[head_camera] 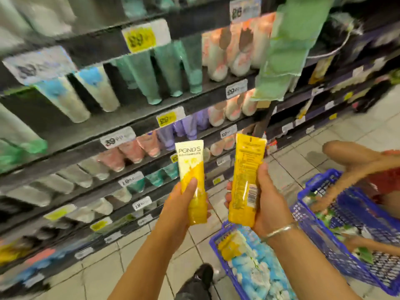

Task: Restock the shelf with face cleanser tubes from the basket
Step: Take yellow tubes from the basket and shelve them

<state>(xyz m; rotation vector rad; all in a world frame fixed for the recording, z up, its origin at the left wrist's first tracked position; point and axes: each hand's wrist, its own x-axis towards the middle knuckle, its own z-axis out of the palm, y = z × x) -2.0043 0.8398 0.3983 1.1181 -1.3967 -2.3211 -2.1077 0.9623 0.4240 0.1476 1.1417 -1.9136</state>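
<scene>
My left hand (179,204) grips a white and yellow cleanser tube (191,169) upright, label facing me. My right hand (268,204) holds a second yellow tube (245,176) upright with its back and barcode showing. Both tubes are raised in front of the dark shelf (138,118), which carries rows of tubes hanging cap-down. The blue basket (218,239) sits on the floor below my right wrist, with yellow and light blue tubes inside.
A second blue basket (324,241) stands at the right, where another person's arm (355,161) reaches across it. My dark shoe (203,276) is on the tiled floor. Green packs (285,48) hang over the shelf at upper right.
</scene>
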